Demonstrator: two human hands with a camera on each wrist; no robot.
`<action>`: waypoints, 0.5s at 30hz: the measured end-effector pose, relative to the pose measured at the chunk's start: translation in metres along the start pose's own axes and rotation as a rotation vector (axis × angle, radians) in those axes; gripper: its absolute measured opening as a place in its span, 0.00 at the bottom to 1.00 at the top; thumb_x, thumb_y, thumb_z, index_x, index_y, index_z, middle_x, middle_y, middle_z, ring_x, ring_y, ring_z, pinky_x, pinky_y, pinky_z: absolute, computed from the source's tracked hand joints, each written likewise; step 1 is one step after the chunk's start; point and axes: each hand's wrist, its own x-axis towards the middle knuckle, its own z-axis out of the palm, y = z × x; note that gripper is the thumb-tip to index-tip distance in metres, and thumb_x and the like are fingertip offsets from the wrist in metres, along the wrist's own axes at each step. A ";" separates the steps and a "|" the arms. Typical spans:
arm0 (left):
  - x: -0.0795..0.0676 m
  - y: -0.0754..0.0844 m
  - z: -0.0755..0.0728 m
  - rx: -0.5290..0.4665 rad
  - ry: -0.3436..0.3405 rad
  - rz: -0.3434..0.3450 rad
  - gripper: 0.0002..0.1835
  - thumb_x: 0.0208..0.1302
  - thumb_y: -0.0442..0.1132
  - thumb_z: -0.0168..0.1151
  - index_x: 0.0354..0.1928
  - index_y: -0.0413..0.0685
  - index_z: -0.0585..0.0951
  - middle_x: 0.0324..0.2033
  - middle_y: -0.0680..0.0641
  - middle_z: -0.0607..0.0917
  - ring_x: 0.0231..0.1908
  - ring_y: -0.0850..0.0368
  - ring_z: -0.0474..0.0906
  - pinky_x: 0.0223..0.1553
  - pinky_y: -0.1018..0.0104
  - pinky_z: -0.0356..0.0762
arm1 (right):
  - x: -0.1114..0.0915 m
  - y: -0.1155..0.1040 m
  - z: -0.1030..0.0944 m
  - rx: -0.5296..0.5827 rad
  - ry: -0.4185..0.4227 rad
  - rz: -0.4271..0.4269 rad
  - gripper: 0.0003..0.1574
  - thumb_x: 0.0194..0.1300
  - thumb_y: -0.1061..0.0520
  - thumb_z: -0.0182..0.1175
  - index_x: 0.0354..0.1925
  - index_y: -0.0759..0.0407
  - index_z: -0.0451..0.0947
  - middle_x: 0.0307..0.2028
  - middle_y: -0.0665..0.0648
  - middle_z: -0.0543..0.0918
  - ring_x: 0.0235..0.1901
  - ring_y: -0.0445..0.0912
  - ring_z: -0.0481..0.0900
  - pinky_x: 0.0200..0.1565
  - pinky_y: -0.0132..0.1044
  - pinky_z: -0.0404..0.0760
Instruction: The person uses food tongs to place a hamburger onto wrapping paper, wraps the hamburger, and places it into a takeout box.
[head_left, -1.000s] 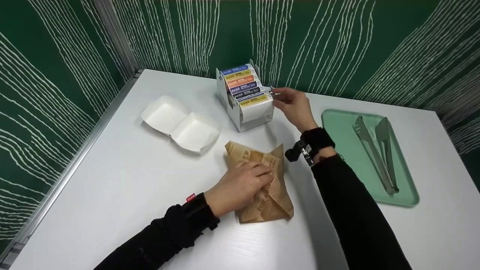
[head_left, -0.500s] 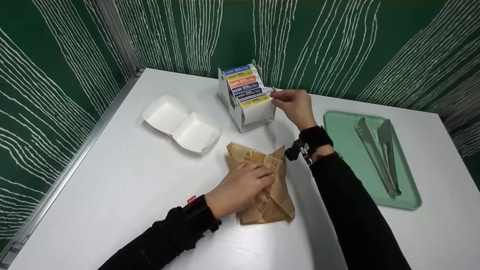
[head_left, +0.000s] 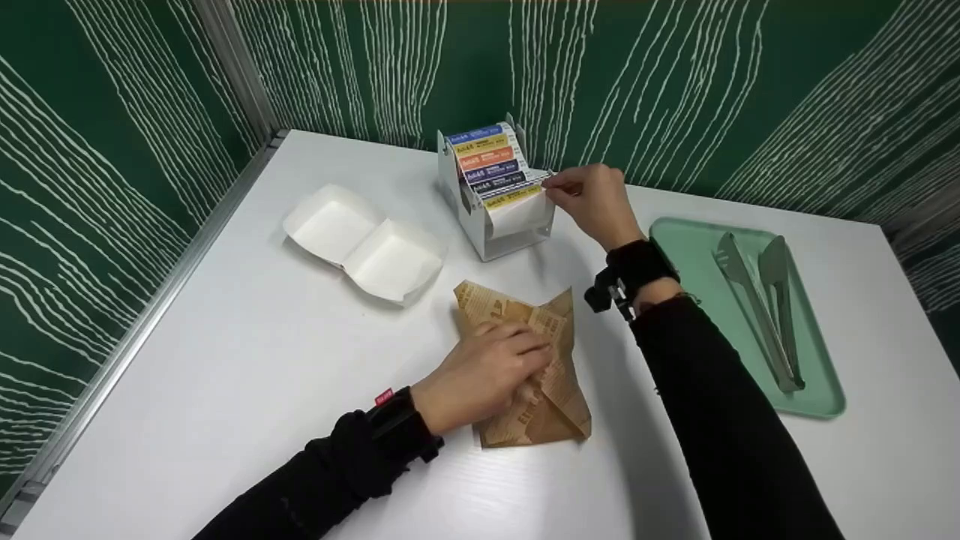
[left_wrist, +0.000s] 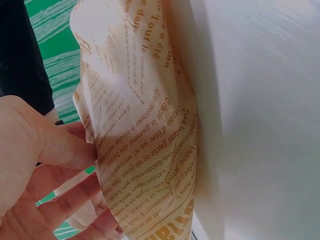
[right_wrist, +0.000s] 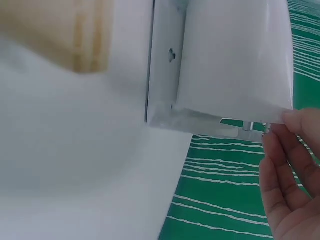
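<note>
On the table, the label dispenser stands behind the paper wrap, a box left of both, and tongs on a tray to the right.

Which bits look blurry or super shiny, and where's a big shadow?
Head view: a pale shine on the white table near the bottom edge, and a long grey shadow just left of the right sleeve; left wrist view: the brown paper looks washed-out bright near the top; right wrist view: that paper's corner is blurry.
</note>
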 end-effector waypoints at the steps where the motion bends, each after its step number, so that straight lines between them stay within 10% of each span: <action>1: 0.000 0.000 0.001 0.004 0.004 0.002 0.25 0.63 0.37 0.74 0.63 0.53 0.86 0.64 0.51 0.87 0.68 0.52 0.80 0.72 0.56 0.77 | 0.000 -0.002 0.000 -0.034 -0.007 -0.022 0.11 0.75 0.64 0.65 0.50 0.62 0.92 0.51 0.64 0.92 0.49 0.54 0.90 0.52 0.46 0.88; 15: -0.001 0.000 0.004 0.001 0.032 0.013 0.23 0.65 0.40 0.74 0.62 0.53 0.86 0.64 0.51 0.87 0.67 0.52 0.80 0.71 0.56 0.78 | 0.000 -0.022 0.005 -0.540 0.009 -0.277 0.11 0.74 0.68 0.64 0.49 0.66 0.91 0.45 0.67 0.89 0.47 0.61 0.87 0.51 0.54 0.89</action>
